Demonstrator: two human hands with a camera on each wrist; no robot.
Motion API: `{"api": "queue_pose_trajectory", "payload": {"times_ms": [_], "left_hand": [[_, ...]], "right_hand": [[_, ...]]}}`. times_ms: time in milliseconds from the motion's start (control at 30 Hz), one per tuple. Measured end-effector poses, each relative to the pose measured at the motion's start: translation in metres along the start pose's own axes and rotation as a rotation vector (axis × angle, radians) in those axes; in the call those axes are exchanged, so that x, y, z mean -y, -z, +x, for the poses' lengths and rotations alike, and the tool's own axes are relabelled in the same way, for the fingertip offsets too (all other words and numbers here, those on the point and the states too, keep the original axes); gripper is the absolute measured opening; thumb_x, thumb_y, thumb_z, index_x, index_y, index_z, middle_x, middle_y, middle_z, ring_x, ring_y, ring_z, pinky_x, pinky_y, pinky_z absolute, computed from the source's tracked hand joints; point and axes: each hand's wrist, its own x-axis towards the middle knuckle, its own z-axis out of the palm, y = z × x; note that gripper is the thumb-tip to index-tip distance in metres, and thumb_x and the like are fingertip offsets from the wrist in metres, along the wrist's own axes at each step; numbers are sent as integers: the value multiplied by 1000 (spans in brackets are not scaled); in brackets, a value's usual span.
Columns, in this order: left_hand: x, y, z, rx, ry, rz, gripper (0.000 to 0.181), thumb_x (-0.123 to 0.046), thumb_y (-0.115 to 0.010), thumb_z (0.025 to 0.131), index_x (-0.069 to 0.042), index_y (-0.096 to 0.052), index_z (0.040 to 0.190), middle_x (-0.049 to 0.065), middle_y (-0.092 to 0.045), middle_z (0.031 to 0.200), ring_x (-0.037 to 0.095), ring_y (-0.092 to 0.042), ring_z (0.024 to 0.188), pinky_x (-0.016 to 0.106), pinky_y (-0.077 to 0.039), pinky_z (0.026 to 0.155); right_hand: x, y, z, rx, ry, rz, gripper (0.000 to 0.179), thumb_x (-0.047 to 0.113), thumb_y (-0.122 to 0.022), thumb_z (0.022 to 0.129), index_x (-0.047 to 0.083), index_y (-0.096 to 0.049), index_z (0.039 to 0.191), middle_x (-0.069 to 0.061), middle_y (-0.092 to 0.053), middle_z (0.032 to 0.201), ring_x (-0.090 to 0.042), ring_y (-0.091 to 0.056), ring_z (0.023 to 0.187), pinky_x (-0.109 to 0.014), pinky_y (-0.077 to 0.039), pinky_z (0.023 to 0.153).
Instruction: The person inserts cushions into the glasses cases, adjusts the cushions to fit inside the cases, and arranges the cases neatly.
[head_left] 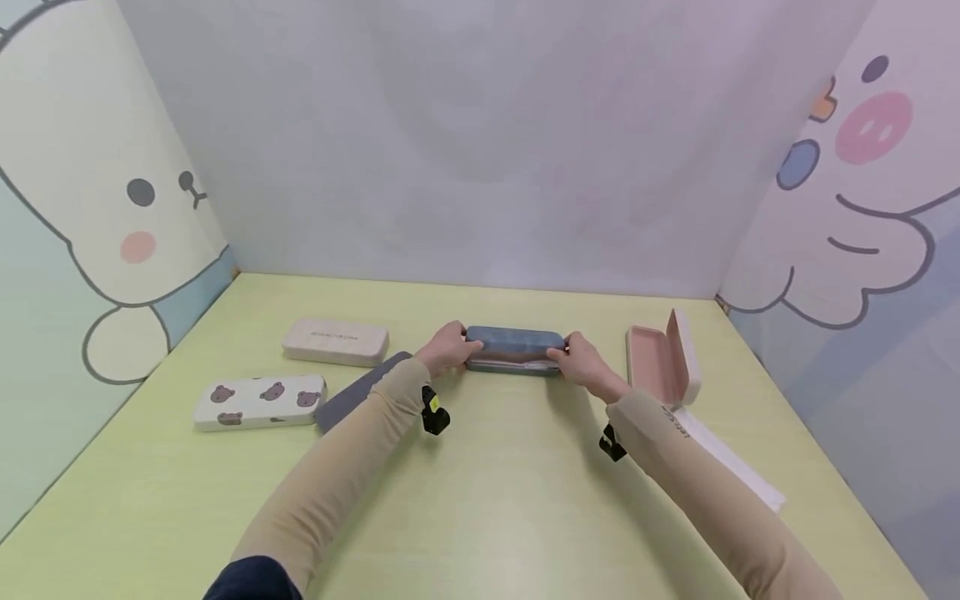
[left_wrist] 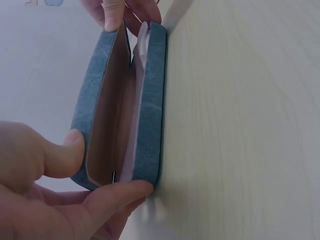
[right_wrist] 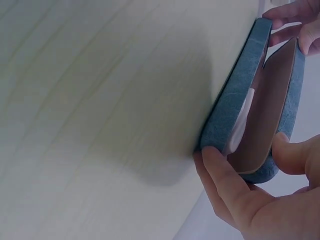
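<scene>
A blue glasses case [head_left: 517,340] with a brown lining sits part-open near the middle of the table, its lid raised at an angle. My left hand [head_left: 448,347] grips its left end, thumb on the lid's edge and fingers along the base. At the other end my right hand [head_left: 583,363] grips it the same way, the thumb [right_wrist: 289,152] on the lid's rim. Inside the case lies a whitish cloth-like piece [right_wrist: 241,122], seen through the gap in the right wrist view; the lid hides the rest of the inside.
A pink-lined case [head_left: 654,367] stands open at the right, beside a white strip [head_left: 731,457]. On the left lie a cream case [head_left: 336,342], a bear-print case [head_left: 260,402] and a dark grey case [head_left: 360,392], partly behind my left forearm. A pale wall [head_left: 480,167] rises behind the table.
</scene>
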Motion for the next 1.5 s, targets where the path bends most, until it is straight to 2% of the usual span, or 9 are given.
{"api": "queue_pose_trajectory", "payload": {"times_ms": [200,333,433,533,800,1133,1267,1367,1500], "left_hand": [[1,-1,0,-50,-15,63,50,-17,-55,96,9,-37,136,24,-47,133,21,-51,89,31,-48,78],[1,-5,0,-94,-33,107,48,-17,-57,95,9,-41,132,24,-50,130,26,-51,103,35,-46,86],[2,-8,0,-124,-38,116,44,-14,-59,93,8,-44,128,23,-51,127,27,-50,106,39,-45,92],[5,-11,0,-153,-38,129,42,-11,-62,91,8,-46,124,22,-54,124,27,-51,104,39,-45,94],[4,-15,2,-195,-32,120,48,-6,-66,87,8,-46,128,23,-54,128,33,-54,113,41,-46,98],[-5,-9,4,-201,-15,180,37,-4,-64,86,10,-51,118,22,-57,116,25,-49,90,38,-48,89],[-7,-7,8,-201,-4,210,24,-2,-61,85,7,-52,106,17,-54,103,22,-43,82,31,-45,75],[-7,-3,19,-185,38,199,8,3,-54,86,1,-47,87,11,-45,88,21,-37,72,30,-36,63],[0,6,43,-160,65,200,27,5,-48,85,-9,-33,67,5,-30,72,19,-26,61,32,-30,56]], "right_hand": [[1,-5,-1,-41,-14,-71,24,19,-47,101,-5,-43,107,-12,-44,86,-21,-42,73,-30,-36,65],[1,-7,-2,-77,-24,-106,29,20,-49,101,-6,-46,113,-15,-50,92,-22,-48,77,-30,-39,67],[0,-10,-2,-106,-23,-131,27,19,-54,98,-6,-52,109,-14,-54,88,-21,-50,74,-29,-41,64],[-2,-13,-1,-133,-39,-133,25,17,-60,95,-6,-57,106,-13,-57,86,-21,-51,74,-29,-42,64],[-3,-15,0,-187,-55,-97,35,16,-66,90,-6,-60,116,-22,-64,108,-27,-58,91,-35,-48,75],[2,-13,8,-180,-15,-107,21,14,-66,90,-4,-62,100,-13,-60,85,-20,-52,73,-27,-43,62],[2,-14,17,-158,-32,-117,18,15,-65,91,-2,-62,97,-9,-57,82,-19,-49,70,-27,-41,60],[6,-16,26,-151,-45,-117,18,14,-65,91,-2,-62,98,-8,-57,82,-18,-50,71,-26,-42,60],[14,-19,39,-127,-61,-115,18,14,-65,91,-3,-62,96,-7,-56,80,-17,-49,70,-25,-42,60]]}}
